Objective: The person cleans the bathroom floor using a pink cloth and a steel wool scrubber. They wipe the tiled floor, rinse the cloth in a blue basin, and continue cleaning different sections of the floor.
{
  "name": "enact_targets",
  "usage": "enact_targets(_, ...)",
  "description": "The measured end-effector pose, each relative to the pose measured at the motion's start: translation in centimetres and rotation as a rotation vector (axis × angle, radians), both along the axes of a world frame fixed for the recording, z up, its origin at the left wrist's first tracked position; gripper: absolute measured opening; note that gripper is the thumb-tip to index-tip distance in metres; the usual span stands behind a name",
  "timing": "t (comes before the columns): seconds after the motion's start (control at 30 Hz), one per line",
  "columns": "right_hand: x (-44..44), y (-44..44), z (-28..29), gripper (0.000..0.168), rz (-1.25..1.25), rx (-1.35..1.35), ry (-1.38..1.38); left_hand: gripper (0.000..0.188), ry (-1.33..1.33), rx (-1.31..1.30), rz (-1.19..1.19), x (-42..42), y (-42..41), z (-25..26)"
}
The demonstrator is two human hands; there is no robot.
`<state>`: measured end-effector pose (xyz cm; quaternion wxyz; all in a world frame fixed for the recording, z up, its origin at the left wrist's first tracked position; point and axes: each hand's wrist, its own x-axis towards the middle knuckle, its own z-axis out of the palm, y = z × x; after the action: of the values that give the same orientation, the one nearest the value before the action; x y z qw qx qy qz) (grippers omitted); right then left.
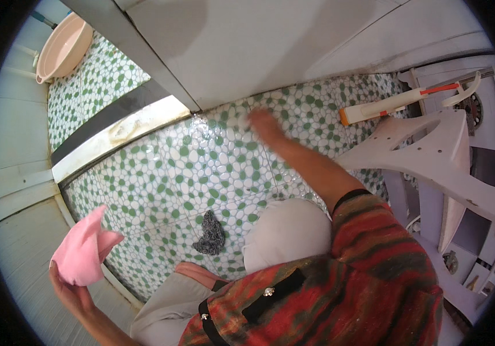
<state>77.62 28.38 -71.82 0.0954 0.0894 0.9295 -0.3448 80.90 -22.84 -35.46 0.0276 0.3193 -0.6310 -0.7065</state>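
At the lower left my left hand (72, 292) holds a folded pink cloth (81, 253) above the floor's edge, close to the wall. My right hand (265, 125) is blurred and stretched out over the green-and-white pebble-pattern floor (212, 173), near the foot of the pale wall. Nothing shows in it, but its fingers are too blurred to read. A dark grey, speckled crumpled cloth (211, 235) lies on the floor in front of my knees, apart from both hands.
A pink plastic basin (63, 47) stands beyond the raised door sill (122, 134) at the upper left. On the right are a pale plastic piece of furniture (429, 149) and a white-and-orange long-handled tool (385, 104). A pale wall (247, 47) runs along the top.
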Motion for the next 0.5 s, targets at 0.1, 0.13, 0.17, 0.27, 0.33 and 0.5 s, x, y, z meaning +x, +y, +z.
enact_targets(0.1, -2.7, 3.8, 3.2, 0.022, -0.387, -0.082, 0.07, 0.034, 0.019, 0.027, 0.032, 0.1, -0.1, 0.5)
enact_targets(0.13, -2.6, 3.1, 1.3, 0.024, -0.416, -0.06, 0.09, 0.034, 0.016, 0.04, 0.025, 0.1, -0.2, 0.4)
enact_targets(0.17, -2.5, 2.3, -0.3, 0.026, -0.445, -0.038, 0.109, 0.034, 0.013, 0.052, 0.018, 0.2, -0.3, 0.4)
enact_targets(0.27, 1.3, -5.8, -3.1, 0.032, -0.258, -0.137, 0.073, 0.034, 0.006, 0.031, -0.04, -0.9, 0.8, -0.8)
enact_targets(0.33, 1.0, -4.3, -2.0, 0.025, -0.108, -0.321, -0.04, 0.033, 0.006, 0.037, -0.06, -0.9, 1.6, -0.3)
enact_targets(0.5, 3.2, 3.9, -0.7, 0.027, -0.76, -1.276, -0.188, 0.032, -0.018, 0.053, -0.076, -1.0, 1.3, -0.5)
